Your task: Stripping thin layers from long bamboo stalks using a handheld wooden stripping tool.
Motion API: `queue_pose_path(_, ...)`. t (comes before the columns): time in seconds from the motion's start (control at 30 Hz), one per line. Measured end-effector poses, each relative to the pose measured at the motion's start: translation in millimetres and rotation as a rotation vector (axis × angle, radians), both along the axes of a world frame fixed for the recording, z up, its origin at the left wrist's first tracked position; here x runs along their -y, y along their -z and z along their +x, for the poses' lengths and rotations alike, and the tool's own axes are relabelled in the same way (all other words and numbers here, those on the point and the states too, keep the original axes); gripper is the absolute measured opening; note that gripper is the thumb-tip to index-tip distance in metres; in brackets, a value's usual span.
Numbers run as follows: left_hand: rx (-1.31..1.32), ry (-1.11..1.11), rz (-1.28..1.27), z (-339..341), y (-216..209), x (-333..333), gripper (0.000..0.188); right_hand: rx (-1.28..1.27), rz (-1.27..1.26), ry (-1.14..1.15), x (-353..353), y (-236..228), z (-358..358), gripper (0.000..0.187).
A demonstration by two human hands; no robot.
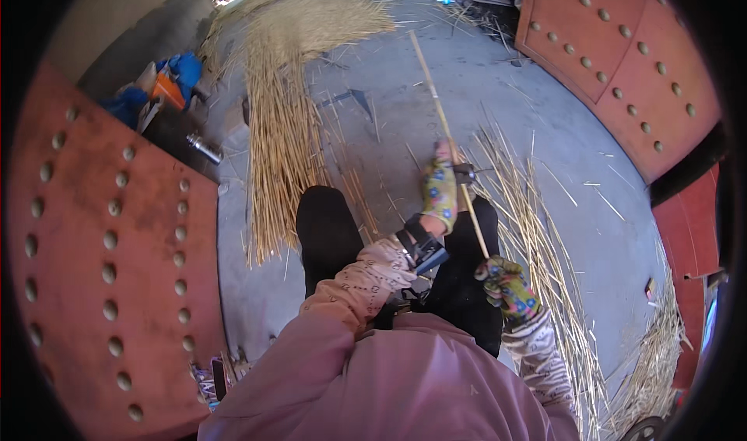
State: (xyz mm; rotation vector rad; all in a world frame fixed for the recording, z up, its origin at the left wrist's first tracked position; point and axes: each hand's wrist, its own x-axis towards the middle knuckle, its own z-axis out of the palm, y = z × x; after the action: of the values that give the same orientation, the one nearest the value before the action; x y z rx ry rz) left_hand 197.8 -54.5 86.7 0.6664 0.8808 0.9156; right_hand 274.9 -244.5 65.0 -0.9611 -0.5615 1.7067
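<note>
A long pale reed stalk (430, 83) stretches from between my legs out over the floor. My right hand (510, 289), in a flowered glove, is closed round its near end. Farther along, my left hand (440, 186), also gloved, is closed beside the stalk at a small dark tool (464, 173) that meets it; the fingers' exact hold is partly hidden. A loose heap of stalks (537, 231) lies beside my right leg. On the left, a thick layer of straight stalks (280, 153) is laid out side by side.
Red studded door panels (109, 262) stand at the left and a red studded panel (622, 59) at the right. A metal flask (204, 148) and blue and orange bags (167, 87) are at the left. More straw (650, 363) lies at the lower right.
</note>
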Motion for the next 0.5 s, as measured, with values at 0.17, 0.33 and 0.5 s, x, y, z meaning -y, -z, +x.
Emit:
queue_pose_path(0.17, 0.825, 0.366, -0.137, 2.6, 61.0, -38.1, 0.044, 0.140, -0.161, 0.135, 32.6, 7.0, -2.5, 0.018)
queue_pose_path(0.33, 0.109, -0.342, -0.124, -27.4, 21.0, -70.9, 0.032, 0.261, -0.260, -0.011, 107.2, 36.4, 16.7, 0.013)
queue_pose_path(0.5, 0.040, -0.117, -0.162, -1.3, 28.5, -3.6, 0.051, 0.111, -0.232, 0.113, 25.1, -3.6, -2.8, 0.019)
